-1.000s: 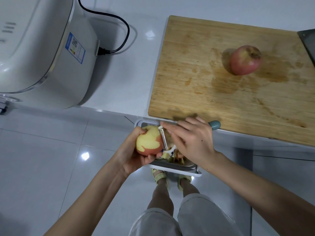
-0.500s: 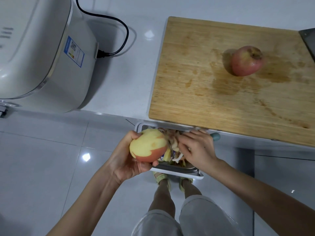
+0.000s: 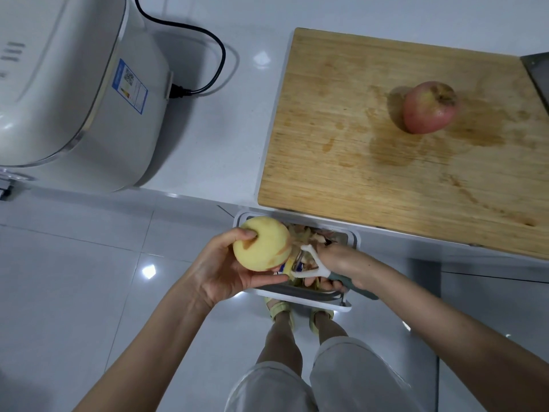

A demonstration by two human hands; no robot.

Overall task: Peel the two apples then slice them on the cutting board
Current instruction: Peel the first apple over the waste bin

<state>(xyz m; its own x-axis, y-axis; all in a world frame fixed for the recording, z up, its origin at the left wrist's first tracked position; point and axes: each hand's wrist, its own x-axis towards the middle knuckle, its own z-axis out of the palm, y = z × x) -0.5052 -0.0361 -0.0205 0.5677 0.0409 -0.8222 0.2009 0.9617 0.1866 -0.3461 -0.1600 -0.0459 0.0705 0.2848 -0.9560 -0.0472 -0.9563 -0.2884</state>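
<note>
Here we go, the left hand (image 3: pixel 221 273) has the apple (image 3: pixel 263 243) wrapped up, thumb pressed on the top dimple and fingers curled underneath, holding it out over the bin (image 3: pixel 355 239) just off the counter's front edge, down at six o'clock from the cutting board (image 3: pixel 371 162). That apple is nearly bare now, pale yellow all over, with only a thin strip of red skin showing along its lower side at about five o'clock. The right hand (image 3: pixel 341 261) comes in from three o'clock, fingers closed tight round the grey-green handle of the peeler (image 3: pixel 310 267), and the white Y-shaped head sits right against the apple's flank at four o'clock, blade touching the fruit. Under both hands the bin, white-rimmed with a dark inner wall, holds a heap of peels (image 3: pixel 309 233), red and yellow scraps piled toward its far side. Up on the board, the second apple (image 3: pixel 429 107) lies toward two o'clock, full red skin on, stem end tipped to the right, with a damp dark patch on the wood beside it. A dark grey blade (image 3: pixel 539 69) pokes into sight at the board's far right corner, most of it cut off by the edge. Over at ten o'clock on the white counter (image 3: pixel 214 138) stands a big white appliance (image 3: pixel 74 84) with a blue label on its side, and a black cord (image 3: pixel 218 52) plugged into it loops away toward twelve o'clock
</note>
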